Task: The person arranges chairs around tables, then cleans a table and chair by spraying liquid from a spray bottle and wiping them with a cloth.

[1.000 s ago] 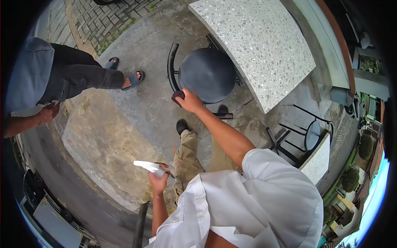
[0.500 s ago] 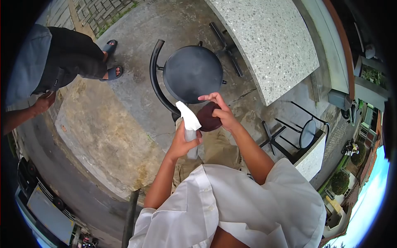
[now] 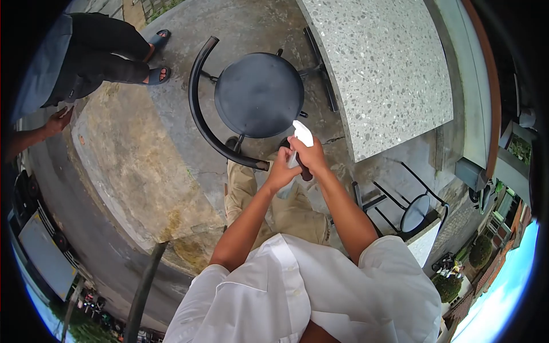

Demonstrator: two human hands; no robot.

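A spray bottle with a white trigger head (image 3: 303, 133) and a clear body is held between my two hands in front of the chair. My left hand (image 3: 281, 171) closes around the bottle's body. Higher up, my right hand (image 3: 309, 155) wraps the neck just below the white head, its fingers partly hidden. A dark maroon cloth (image 3: 305, 172) is bunched under the right hand, against the bottle. Just beyond the nozzle is the round black seat (image 3: 260, 94) of a chair with a curved black backrest rail (image 3: 197, 94).
A speckled terrazzo table (image 3: 389, 74) stands right of the chair. Another chair (image 3: 416, 212) is at the lower right. A person in dark trousers (image 3: 108, 48) and sandals stands at the left. A dark pole (image 3: 144, 291) rises near my left side.
My right hand has come over to the bottle and grips its neck, with the cloth bunched. The bottle has moved right and tilted toward the seat. The view has shifted slightly.
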